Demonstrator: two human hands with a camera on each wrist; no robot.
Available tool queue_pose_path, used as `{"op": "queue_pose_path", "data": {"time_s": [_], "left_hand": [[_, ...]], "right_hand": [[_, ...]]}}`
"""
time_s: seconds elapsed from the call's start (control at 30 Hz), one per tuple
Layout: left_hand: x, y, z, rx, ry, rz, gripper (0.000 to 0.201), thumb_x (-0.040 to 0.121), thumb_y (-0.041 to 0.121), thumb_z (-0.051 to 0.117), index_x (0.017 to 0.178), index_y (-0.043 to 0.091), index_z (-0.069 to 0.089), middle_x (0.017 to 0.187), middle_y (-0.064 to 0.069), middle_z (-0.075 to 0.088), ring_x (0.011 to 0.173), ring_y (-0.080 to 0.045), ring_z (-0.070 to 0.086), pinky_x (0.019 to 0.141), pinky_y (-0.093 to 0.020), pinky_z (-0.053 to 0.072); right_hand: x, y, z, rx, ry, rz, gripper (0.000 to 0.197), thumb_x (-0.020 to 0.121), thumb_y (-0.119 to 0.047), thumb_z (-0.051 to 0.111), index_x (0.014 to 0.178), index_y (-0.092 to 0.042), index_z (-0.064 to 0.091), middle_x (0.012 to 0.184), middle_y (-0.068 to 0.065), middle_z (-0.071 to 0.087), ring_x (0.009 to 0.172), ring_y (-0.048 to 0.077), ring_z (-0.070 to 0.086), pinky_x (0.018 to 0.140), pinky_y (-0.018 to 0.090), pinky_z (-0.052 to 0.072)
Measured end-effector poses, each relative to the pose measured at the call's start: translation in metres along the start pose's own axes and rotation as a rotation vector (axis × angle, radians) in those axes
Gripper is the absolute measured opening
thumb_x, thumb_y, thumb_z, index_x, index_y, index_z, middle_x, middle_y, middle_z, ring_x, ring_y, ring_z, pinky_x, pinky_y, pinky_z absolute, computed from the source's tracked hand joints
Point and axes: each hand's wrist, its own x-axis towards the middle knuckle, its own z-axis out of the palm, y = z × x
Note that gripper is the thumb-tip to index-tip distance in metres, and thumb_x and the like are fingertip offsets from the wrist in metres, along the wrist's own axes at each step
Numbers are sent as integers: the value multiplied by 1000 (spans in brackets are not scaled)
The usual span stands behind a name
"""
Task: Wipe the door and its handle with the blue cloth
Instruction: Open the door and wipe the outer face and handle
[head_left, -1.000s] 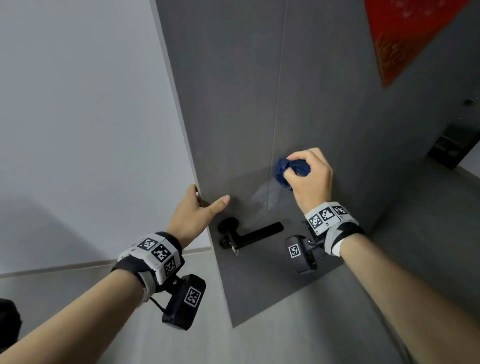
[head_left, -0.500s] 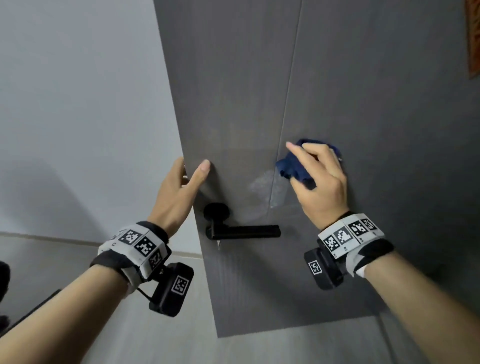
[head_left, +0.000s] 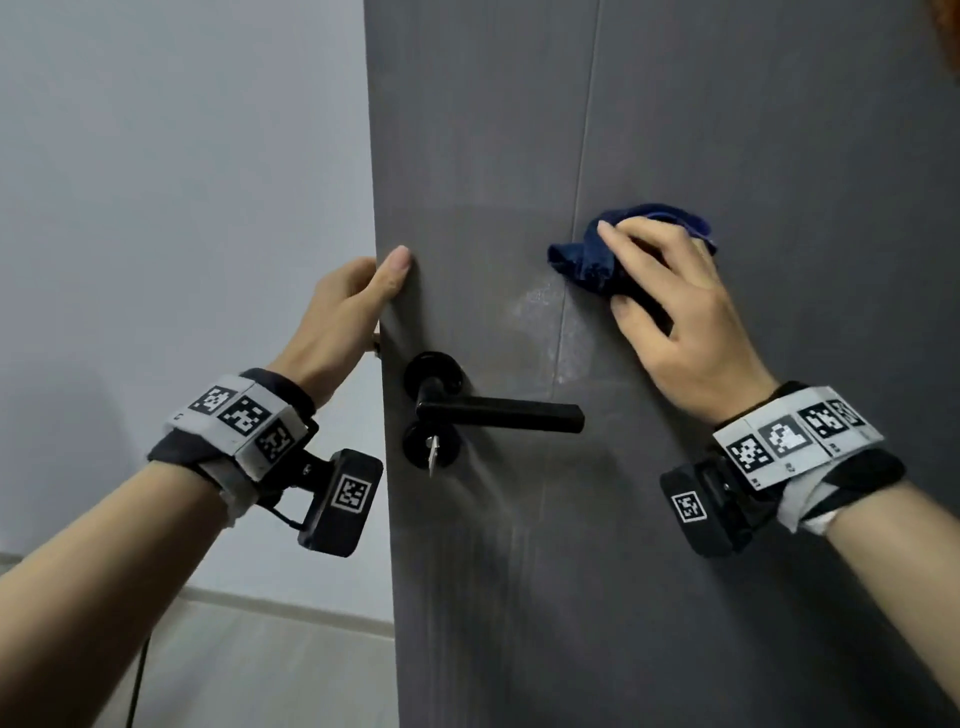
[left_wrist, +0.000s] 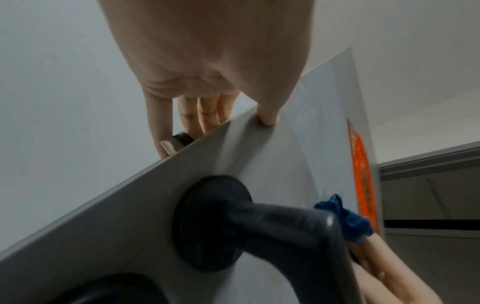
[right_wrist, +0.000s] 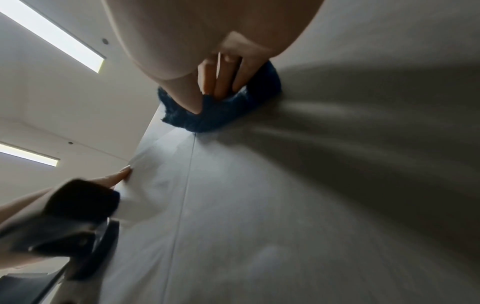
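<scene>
A dark grey door (head_left: 727, 130) fills the right of the head view, with a black lever handle (head_left: 498, 413) near its left edge. My right hand (head_left: 660, 291) grips a bunched blue cloth (head_left: 587, 254) and presses it on the door, above the handle's free end and just right of a vertical seam. My left hand (head_left: 382, 280) grips the door's edge above the handle, thumb on the front face, fingers behind. The left wrist view shows the handle (left_wrist: 259, 222) close up and the cloth (left_wrist: 348, 224) beyond it. The right wrist view shows the cloth (right_wrist: 215, 119) flattened under my fingers.
A key (head_left: 432, 457) sticks out of the lock under the handle. A pale smear (head_left: 545, 312) marks the door at the seam below the cloth. A white wall (head_left: 156, 208) stands left of the door. A red decoration (left_wrist: 363, 174) hangs higher on the door.
My right hand has carried the cloth up and to the right across the seam. My left hand has slid up the door's edge from handle height to above it.
</scene>
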Motion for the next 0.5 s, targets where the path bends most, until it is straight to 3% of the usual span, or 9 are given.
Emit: {"op": "queue_pose_path", "data": {"time_s": [0.1,0.23,0.4,0.5], "left_hand": [[-17,-15,4,-100,-4,63,39,105,42,43,111,12,67,100,9,70,86,-4,65,75,-28,55],[-38,-27,11,-152,-27,189,30,106,37,42,121,26,65,112,13,73,98,-3,67,88,-37,52],[-45,-26,20,-211,16,215,29,107,32,41,123,23,64,102,15,74,89,1,68,74,-27,54],[-43,-25,18,-200,17,196,28,106,33,43,118,22,66,98,13,74,82,-1,68,75,-33,54]], "right_hand": [[-20,4,0,-70,-88,-14,59,97,-12,53,155,-15,40,158,2,36,145,22,32,120,20,15],[-28,-2,-2,-183,-83,-33,61,102,-25,46,160,-23,28,165,-6,24,152,16,21,121,25,14],[-28,-6,5,-237,-87,-21,61,104,-27,41,161,-24,21,169,-4,17,155,12,11,124,24,6],[-24,-6,12,-251,-25,-26,58,102,-25,40,159,-22,29,166,-3,23,154,13,15,121,17,4]]}}
